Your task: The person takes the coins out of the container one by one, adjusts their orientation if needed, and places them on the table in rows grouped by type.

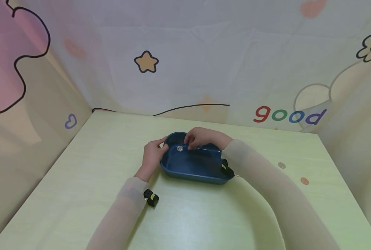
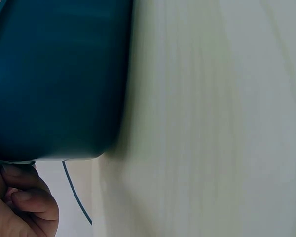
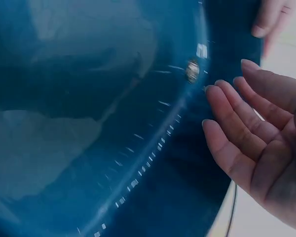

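A deep blue plastic tray point(image 1: 191, 163) with rounded corners rests on the table. My left hand point(image 1: 152, 154) grips its left end, thumb at the rim. In the left wrist view the curled fingers point(image 2: 37, 200) press close against the tray's outer end wall. A small clear faceted piece point(image 1: 179, 148), like a glass gem, lies in the tray's left far corner; it glints in the right wrist view too. My right hand point(image 1: 202, 136) hovers over the far rim, just right of that piece. Its fingers point(image 3: 237, 140) are loosely bent, with nothing between them.
On the table point(image 1: 79, 194), right of the tray, lie a silvery disc point(image 1: 281, 165) and a copper-coloured disc point(image 1: 304, 181), like coins. Another bit shows partly beside the right sleeve point(image 1: 260, 173). A printed cloth point(image 1: 188, 69) stands behind the table.
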`<state>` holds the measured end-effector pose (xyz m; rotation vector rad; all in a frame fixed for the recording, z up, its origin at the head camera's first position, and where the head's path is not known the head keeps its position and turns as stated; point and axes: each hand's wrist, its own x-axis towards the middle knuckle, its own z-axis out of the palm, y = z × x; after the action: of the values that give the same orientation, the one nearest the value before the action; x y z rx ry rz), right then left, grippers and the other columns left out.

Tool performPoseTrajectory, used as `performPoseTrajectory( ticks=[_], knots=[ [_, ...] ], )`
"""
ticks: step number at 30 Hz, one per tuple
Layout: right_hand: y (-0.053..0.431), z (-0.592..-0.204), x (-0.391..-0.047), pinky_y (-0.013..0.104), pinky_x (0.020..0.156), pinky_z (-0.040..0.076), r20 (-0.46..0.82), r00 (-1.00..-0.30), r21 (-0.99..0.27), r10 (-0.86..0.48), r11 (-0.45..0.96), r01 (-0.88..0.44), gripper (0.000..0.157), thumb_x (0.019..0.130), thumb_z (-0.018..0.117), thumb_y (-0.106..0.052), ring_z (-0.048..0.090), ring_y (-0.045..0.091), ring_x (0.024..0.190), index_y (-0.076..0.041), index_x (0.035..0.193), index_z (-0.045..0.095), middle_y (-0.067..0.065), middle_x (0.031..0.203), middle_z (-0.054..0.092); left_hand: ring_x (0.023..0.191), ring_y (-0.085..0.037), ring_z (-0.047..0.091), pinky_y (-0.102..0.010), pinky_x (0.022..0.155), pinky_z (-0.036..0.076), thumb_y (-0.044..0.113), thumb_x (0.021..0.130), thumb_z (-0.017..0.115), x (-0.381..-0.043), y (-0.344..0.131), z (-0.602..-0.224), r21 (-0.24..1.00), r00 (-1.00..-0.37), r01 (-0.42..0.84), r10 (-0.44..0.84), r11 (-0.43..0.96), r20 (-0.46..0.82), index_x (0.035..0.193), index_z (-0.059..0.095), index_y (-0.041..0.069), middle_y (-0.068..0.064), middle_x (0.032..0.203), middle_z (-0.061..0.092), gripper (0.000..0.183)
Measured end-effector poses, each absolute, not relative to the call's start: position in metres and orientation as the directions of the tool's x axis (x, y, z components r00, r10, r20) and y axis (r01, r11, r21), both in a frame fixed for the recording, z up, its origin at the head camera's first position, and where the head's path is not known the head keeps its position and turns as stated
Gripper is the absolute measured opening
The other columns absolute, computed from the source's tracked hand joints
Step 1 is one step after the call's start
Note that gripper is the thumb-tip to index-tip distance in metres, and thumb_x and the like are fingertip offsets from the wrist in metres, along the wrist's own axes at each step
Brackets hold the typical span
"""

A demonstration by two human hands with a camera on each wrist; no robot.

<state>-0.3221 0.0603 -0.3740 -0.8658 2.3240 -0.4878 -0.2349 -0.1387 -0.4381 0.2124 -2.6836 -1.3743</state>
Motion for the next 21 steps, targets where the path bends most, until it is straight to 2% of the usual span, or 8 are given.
performPoseTrajectory(
  ticks=[4,11,16,21],
  knots=[
    [0.05,-0.384,-0.322,0.032,0.08,0.058,-0.449,-0.595,-0.49,-0.667,0.74,-0.461,0.041,0.098,0.064,-0.009,0.072,0.024,0.098,0.003,0.137,0.06,0.02,0.12,0.073,0.05,-0.009,0.034,-0.021,0.05,0.026,0.012,0.091,0.06,-0.235,-0.139,-0.44,0.816,-0.983,-0.063,-0.176,0.575,0.048,0.136,0.066,0.008,0.006,0.054,0.035,0.045],
    [0.041,-0.399,-0.325,0.035,0.086,0.06,-0.499,-0.604,-0.447,-0.621,0.782,-0.435,0.049,0.1,0.062,-0.011,0.072,0.026,0.104,0.003,0.146,0.053,0.019,0.122,0.072,0.05,-0.009,0.034,-0.022,0.05,0.026,0.011,0.09,0.06,-0.237,-0.14,-0.44,0.814,-0.983,-0.065,-0.177,0.577,0.047,0.135,0.067,0.01,0.006,0.054,0.036,0.046],
    [0.036,-0.404,-0.327,0.033,0.084,0.06,-0.485,-0.62,-0.431,-0.617,0.785,-0.445,0.046,0.099,0.063,-0.01,0.073,0.024,0.1,0.003,0.143,0.056,0.019,0.117,0.074,0.05,-0.009,0.034,-0.021,0.05,0.026,0.012,0.09,0.061,-0.238,-0.139,-0.44,0.815,-0.982,-0.071,-0.184,0.575,0.045,0.135,0.067,0.01,0.007,0.054,0.036,0.045],
    [0.034,-0.409,-0.325,0.03,0.079,0.059,-0.443,-0.635,-0.443,-0.633,0.77,-0.459,0.039,0.096,0.066,-0.008,0.072,0.021,0.091,0.002,0.133,0.065,0.019,0.112,0.075,0.05,-0.009,0.035,-0.021,0.05,0.027,0.012,0.09,0.06,-0.237,-0.14,-0.441,0.816,-0.982,-0.066,-0.181,0.574,0.047,0.135,0.067,0.009,0.007,0.053,0.036,0.046]
  ],
)
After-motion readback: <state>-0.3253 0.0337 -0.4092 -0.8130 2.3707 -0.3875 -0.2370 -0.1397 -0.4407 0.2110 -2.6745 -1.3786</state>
